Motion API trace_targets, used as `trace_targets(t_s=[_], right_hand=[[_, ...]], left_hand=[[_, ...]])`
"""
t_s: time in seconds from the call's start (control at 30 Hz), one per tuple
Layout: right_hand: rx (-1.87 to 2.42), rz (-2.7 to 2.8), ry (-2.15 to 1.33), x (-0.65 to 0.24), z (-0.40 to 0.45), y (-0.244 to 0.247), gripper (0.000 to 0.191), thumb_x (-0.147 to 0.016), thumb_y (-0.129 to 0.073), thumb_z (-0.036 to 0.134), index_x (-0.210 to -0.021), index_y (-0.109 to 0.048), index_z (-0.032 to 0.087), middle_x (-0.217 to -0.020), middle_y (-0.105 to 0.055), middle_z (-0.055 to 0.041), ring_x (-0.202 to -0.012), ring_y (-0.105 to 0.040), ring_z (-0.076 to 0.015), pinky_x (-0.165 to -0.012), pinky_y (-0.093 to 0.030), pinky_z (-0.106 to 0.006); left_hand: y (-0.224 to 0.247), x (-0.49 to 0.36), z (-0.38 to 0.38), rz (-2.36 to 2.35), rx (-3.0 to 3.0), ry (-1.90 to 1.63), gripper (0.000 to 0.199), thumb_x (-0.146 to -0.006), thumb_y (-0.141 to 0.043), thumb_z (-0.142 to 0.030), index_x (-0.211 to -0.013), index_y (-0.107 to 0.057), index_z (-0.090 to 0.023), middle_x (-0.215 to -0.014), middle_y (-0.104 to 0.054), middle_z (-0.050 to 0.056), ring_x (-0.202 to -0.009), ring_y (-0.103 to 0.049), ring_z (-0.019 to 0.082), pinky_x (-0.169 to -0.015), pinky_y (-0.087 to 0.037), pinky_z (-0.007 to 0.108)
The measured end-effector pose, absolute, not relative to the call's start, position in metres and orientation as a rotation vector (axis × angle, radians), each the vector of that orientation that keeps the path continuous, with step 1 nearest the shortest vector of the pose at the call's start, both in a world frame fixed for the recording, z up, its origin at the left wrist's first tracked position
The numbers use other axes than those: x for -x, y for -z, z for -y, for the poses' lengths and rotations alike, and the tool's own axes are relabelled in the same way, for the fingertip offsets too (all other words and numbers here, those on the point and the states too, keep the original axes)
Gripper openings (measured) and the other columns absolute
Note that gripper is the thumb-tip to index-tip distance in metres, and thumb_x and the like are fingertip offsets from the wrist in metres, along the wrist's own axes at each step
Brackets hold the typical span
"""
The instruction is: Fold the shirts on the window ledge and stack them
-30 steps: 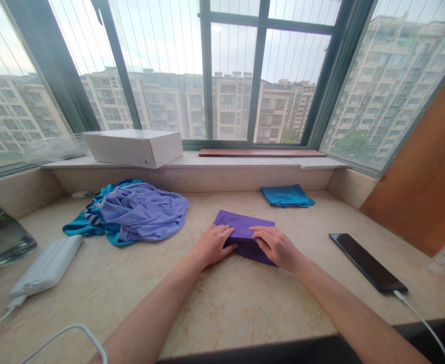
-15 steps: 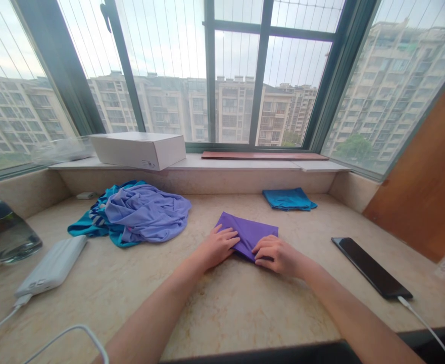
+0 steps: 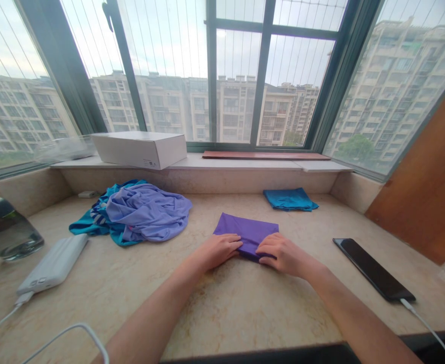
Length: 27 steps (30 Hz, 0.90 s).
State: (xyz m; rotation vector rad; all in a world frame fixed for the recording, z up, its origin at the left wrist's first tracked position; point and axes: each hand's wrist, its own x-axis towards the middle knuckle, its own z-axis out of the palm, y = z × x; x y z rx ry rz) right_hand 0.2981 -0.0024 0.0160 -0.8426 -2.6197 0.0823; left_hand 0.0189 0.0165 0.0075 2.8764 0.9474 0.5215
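- Clutter sits far left: a water bottle (image 3: 6,230), a white power bank (image 3: 53,263), then a heap of lilac and teal clothes (image 3: 139,212).
- Your left hand (image 3: 216,250) lies flat, fingers pressing the purple cloth (image 3: 248,230) at its near edge, not gripping it.
- Your right hand (image 3: 283,253) has slid back to that edge too; the cloth looks narrower than a second ago, so a fold seems just made.
- A folded teal cloth (image 3: 289,199) and a phone (image 3: 374,269) lie right.

Both bare arms reach forward from the bottom edge and come close together. The left hand (image 3: 216,250) lies flat, palm down, with its fingers (image 3: 233,243) pointing to the right. The right hand (image 3: 283,254) also lies palm down, its fingers (image 3: 266,248) bent a little, pointing left. The two hands are near each other but not touching.
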Motion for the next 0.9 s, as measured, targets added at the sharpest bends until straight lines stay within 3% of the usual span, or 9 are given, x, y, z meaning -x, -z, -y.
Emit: trace_targets(t_s=[0.13,0.2,0.33,0.4,0.47,0.57,0.67,0.77,0.9], right_hand=[[1.057,2.586,0.230,-0.301,-0.002,-0.011,0.037,-0.089,-0.055,0.004,-0.111,-0.076,0.026,-0.117,-0.073,-0.0100,-0.109,-0.064,-0.0283,-0.103,-0.042,-0.051],[1.145,2.532,0.283,-0.300,-0.001,-0.012,0.043,-0.085,-0.054,0.000,-0.115,-0.075,0.022,-0.124,-0.070,-0.0140,-0.117,-0.061,-0.0324,-0.108,-0.038,-0.058],[0.928,2.552,-0.077,-0.292,0.003,-0.013,0.051,-0.086,-0.049,0.002,-0.130,-0.067,0.022,-0.135,-0.066,-0.0109,-0.122,-0.061,-0.0259,-0.106,-0.048,-0.044],[0.869,2.558,-0.257,-0.287,0.003,-0.012,0.054,-0.084,-0.047,0.000,-0.126,-0.070,0.024,-0.131,-0.068,-0.0074,-0.120,-0.063,-0.0222,-0.102,-0.052,-0.038],[0.933,2.549,-0.299,-0.285,-0.001,-0.008,0.053,-0.082,-0.047,0.000,-0.119,-0.074,0.026,-0.125,-0.072,-0.0059,-0.117,-0.065,-0.0224,-0.104,-0.051,-0.041],[1.172,2.500,-0.165,-0.289,-0.007,0.000,0.047,-0.084,-0.046,0.001,-0.113,-0.077,0.022,-0.122,-0.073,-0.0092,-0.117,-0.066,-0.0262,-0.111,-0.043,-0.052],[1.324,2.448,0.018,-0.297,-0.010,0.003,0.046,-0.087,-0.047,0.002,-0.123,-0.072,0.016,-0.131,-0.067,-0.0163,-0.124,-0.061,-0.0306,-0.113,-0.039,-0.057],[1.134,2.488,-0.048,-0.298,-0.004,-0.001,0.046,-0.093,-0.050,0.009,-0.135,-0.063,0.020,-0.140,-0.061,-0.0140,-0.131,-0.056,-0.0274,-0.113,-0.041,-0.051],[0.894,2.498,-0.241,-0.283,0.006,-0.006,0.040,-0.096,-0.061,0.038,-0.134,-0.064,0.025,-0.135,-0.065,-0.0104,-0.124,-0.061,-0.0265,-0.106,-0.048,-0.043]], left_hand=[[-0.009,-0.024,-0.012,-1.045,-2.811,-0.566,0.026,-0.099,-0.053,-0.031,-0.120,-0.069,-0.025,-0.122,-0.073,0.007,-0.114,-0.068,0.024,-0.098,-0.053,0.034],[-0.010,-0.027,-0.008,-1.043,-2.734,-0.602,0.031,-0.100,-0.052,-0.035,-0.124,-0.067,-0.024,-0.123,-0.073,0.007,-0.114,-0.068,0.023,-0.098,-0.053,0.034],[-0.011,-0.030,-0.004,-1.036,-2.491,-0.796,0.035,-0.103,-0.044,-0.034,-0.127,-0.065,-0.023,-0.116,-0.076,0.005,-0.104,-0.072,0.018,-0.092,-0.055,0.028],[-0.011,-0.028,-0.007,-1.104,-2.485,-0.904,0.033,-0.102,-0.044,-0.031,-0.124,-0.067,-0.021,-0.114,-0.076,0.006,-0.104,-0.071,0.019,-0.093,-0.055,0.030],[-0.010,-0.023,-0.013,-1.204,-2.575,-0.928,0.031,-0.100,-0.046,-0.025,-0.122,-0.068,-0.020,-0.117,-0.074,0.008,-0.110,-0.069,0.022,-0.100,-0.052,0.035],[-0.008,-0.014,-0.019,-1.324,-2.684,-0.785,0.030,-0.097,-0.050,-0.022,-0.119,-0.069,-0.020,-0.122,-0.073,0.009,-0.115,-0.067,0.024,-0.104,-0.051,0.039],[-0.005,-0.011,-0.021,-1.346,-2.728,-0.652,0.028,-0.097,-0.051,-0.025,-0.115,-0.073,-0.019,-0.128,-0.070,0.011,-0.119,-0.065,0.025,-0.106,-0.050,0.039],[-0.005,-0.014,-0.018,-1.371,-2.744,-0.615,0.030,-0.098,-0.050,-0.028,-0.115,-0.073,-0.018,-0.129,-0.069,0.012,-0.120,-0.065,0.027,-0.105,-0.050,0.041],[-0.009,-0.017,-0.013,-1.356,-2.723,-0.625,0.029,-0.099,-0.050,-0.026,-0.115,-0.073,-0.019,-0.122,-0.073,0.010,-0.116,-0.066,0.026,-0.101,-0.051,0.038]])
